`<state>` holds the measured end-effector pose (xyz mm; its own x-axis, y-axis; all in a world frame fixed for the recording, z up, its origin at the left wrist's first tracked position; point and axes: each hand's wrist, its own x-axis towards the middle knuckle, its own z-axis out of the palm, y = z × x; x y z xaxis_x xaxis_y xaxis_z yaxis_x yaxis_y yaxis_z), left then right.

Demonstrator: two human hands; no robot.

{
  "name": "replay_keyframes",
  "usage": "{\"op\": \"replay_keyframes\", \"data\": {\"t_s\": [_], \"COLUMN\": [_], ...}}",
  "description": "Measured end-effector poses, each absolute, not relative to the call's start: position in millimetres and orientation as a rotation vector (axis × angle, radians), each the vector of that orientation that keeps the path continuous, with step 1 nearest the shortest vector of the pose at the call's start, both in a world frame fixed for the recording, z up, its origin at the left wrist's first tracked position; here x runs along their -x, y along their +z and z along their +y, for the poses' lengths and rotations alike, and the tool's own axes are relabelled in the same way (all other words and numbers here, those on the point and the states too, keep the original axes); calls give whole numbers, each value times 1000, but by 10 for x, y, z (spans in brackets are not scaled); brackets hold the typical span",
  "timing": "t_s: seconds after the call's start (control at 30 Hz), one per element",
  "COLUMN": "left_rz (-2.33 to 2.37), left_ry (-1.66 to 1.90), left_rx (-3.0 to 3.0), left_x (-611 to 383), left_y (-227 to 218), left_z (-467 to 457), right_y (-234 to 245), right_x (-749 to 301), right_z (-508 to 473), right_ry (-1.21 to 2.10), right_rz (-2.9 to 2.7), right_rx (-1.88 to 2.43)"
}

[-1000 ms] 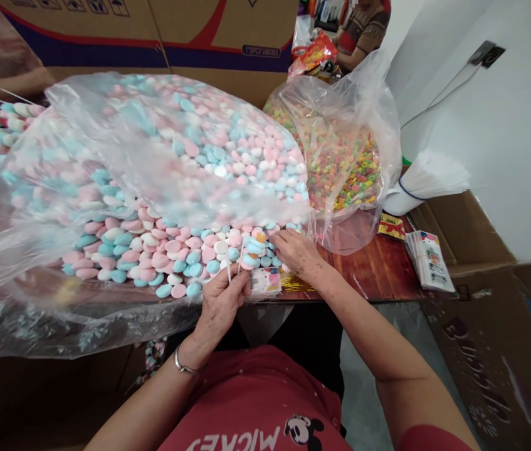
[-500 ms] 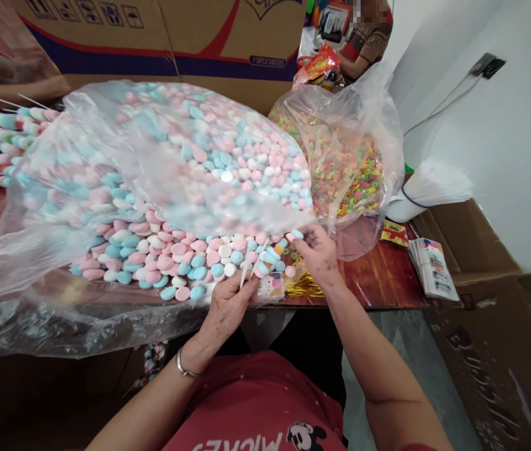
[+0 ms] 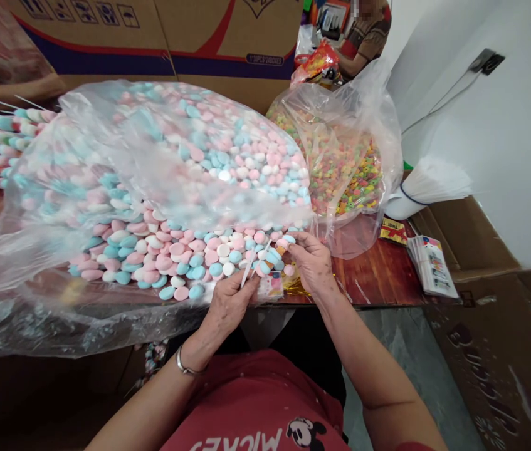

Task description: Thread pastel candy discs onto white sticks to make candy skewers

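My left hand point(image 3: 233, 297) is closed around thin white sticks point(image 3: 247, 269) that point up and away from me. Blue, white and orange candies point(image 3: 272, 258) lie close beyond the stick tips; whether any are threaded on a stick, I cannot tell. My right hand point(image 3: 311, 263), fingers pinched, has a blue candy point(image 3: 288, 239) at its fingertips, with a pinkish-orange piece just under it. Pink, white and blue candies point(image 3: 166, 250) spill from the mouth of a large clear plastic bag point(image 3: 152, 181) to the left. A small printed packet point(image 3: 274, 285) sits between my hands.
Beyond my right hand stands a clear bag of small colourful ring candies point(image 3: 345, 169). Stacked printed packets point(image 3: 434, 266) and a bundle of white sticks point(image 3: 434, 181) are at the right. Finished-looking candy skewers point(image 3: 15, 134) lie far left. A cardboard box point(image 3: 227, 37) rises behind; people sit beyond.
My right hand has shifted slightly left, bringing the pinched candy nearer the stick tips. My left hand keeps its hold on the sticks.
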<state>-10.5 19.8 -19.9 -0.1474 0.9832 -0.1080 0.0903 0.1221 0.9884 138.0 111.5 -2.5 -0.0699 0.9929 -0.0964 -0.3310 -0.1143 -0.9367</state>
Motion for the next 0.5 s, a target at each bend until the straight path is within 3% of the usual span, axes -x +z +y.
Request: {"op": "replay_keyframes", "data": {"t_s": [0.5], "left_rz": [1474], "left_ry": [1218], "left_rx": [-1191], "left_x": [89], "left_y": [-311], "left_z": [171], "right_y": [-279], "right_x": [-1505], "right_z": [1015], "right_ry": [850], "right_rz": [-1542], "right_rx": [999]}}
